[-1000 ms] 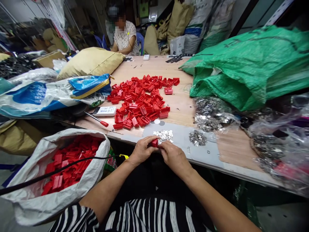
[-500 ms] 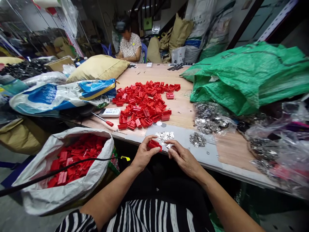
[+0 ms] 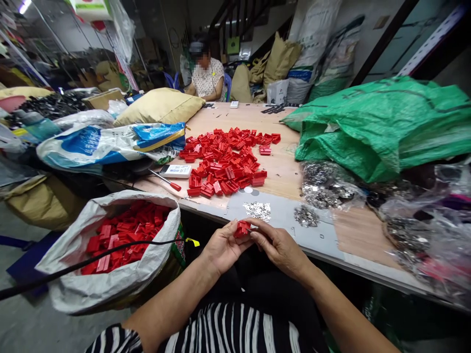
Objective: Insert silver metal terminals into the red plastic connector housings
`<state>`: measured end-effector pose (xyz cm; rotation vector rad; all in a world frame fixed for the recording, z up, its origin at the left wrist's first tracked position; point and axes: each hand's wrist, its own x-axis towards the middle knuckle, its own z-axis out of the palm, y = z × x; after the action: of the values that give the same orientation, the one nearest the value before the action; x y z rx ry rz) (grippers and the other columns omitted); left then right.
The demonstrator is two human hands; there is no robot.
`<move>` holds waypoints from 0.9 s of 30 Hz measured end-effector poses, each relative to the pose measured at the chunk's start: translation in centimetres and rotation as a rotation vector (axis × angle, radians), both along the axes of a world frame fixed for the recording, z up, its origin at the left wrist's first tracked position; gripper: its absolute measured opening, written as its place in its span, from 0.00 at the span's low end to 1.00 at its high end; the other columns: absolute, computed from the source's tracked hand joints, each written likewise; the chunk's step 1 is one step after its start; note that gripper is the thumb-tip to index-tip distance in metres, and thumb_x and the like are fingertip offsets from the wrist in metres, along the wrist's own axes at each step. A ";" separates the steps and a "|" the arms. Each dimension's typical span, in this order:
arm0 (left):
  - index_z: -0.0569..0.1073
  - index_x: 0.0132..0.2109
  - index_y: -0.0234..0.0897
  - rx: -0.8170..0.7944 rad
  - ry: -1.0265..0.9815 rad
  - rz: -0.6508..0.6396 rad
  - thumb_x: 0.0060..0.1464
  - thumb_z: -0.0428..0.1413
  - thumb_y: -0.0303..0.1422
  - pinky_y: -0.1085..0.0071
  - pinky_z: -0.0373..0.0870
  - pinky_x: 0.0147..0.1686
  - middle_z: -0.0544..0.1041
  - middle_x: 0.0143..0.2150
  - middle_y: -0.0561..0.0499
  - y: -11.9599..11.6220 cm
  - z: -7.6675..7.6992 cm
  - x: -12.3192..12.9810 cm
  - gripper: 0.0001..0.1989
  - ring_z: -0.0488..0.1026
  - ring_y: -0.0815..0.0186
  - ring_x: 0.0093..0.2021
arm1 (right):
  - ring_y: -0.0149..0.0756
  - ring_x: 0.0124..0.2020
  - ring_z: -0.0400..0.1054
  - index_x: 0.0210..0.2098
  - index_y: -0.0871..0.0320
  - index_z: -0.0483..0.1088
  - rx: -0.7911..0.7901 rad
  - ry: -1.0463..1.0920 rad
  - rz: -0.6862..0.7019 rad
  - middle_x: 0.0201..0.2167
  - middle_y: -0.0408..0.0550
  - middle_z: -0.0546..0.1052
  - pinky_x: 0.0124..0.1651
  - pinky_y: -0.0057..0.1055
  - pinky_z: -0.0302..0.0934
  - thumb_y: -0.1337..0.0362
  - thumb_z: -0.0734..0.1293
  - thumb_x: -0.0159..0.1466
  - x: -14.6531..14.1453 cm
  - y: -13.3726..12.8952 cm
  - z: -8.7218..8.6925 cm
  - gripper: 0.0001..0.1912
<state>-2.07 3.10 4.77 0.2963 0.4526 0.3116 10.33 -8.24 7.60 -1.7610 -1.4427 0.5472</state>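
My left hand [image 3: 223, 247] is closed on a red plastic part [image 3: 242, 229], held up just in front of the table edge. The fingers of my right hand [image 3: 274, 245] are pinched at the part's right side on a small metal piece [image 3: 250, 230], mostly hidden by the fingertips. Beyond my hands lies a small pile of shiny metal pieces [image 3: 257, 211] on a grey sheet [image 3: 283, 230]. A second metal pile [image 3: 306, 215] is to its right. Many similar red parts [image 3: 224, 162] are heaped on the table farther back.
At left stands an open white sack [image 3: 121, 289] of red parts, a black cable [image 3: 121, 251] crossing it. A red-handled screwdriver [image 3: 171, 183] lies beside a white box [image 3: 175, 171]. A green sack [image 3: 382, 122] and bagged metal pieces [image 3: 327, 184] occupy the right. Another person [image 3: 208, 78] sits opposite.
My right hand has come left to my left hand, bringing the metal piece against the red part. My left hand has turned the part and opened its palm upward. The view has shifted slightly.
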 end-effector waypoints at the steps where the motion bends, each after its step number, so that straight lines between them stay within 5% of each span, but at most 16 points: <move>1: 0.73 0.38 0.27 -0.010 -0.001 0.004 0.60 0.52 0.27 0.60 0.70 0.50 0.80 0.34 0.44 -0.1 0.1 -0.1 0.07 0.79 0.62 0.37 | 0.37 0.38 0.74 0.56 0.54 0.67 0.021 -0.018 -0.008 0.39 0.49 0.79 0.43 0.31 0.65 0.60 0.57 0.69 0.1 0.1 0.1 0.18; 14: 0.74 0.37 0.26 -0.117 0.012 0.103 0.61 0.50 0.27 0.60 0.71 0.51 0.80 0.33 0.44 0.3 0.2 -0.8 0.10 0.79 0.63 0.35 | 0.41 0.44 0.74 0.57 0.51 0.65 0.044 -0.251 0.012 0.48 0.48 0.77 0.45 0.34 0.67 0.62 0.57 0.69 -0.7 1.4 -0.4 0.18; 19: 0.74 0.37 0.27 -0.093 -0.011 0.098 0.61 0.51 0.29 0.57 0.70 0.53 0.80 0.35 0.43 0.4 -0.2 -1.1 0.09 0.79 0.61 0.38 | 0.36 0.39 0.73 0.47 0.54 0.72 0.126 -0.047 -0.026 0.40 0.47 0.78 0.43 0.29 0.65 0.60 0.56 0.70 -0.7 2.5 -0.6 0.15; 27: 0.73 0.34 0.31 -0.095 -0.038 0.163 0.58 0.55 0.28 0.58 0.68 0.53 0.80 0.34 0.46 1.1 -0.8 -1.7 0.05 0.78 0.64 0.37 | 0.32 0.30 0.66 0.43 0.56 0.70 0.022 0.200 0.025 0.30 0.42 0.74 0.35 0.27 0.60 0.55 0.58 0.69 -1.1 4.2 -0.7 0.14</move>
<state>-3.82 4.22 3.99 0.1608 0.4541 0.4527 9.24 -4.04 6.87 -1.6237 -1.3279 0.6976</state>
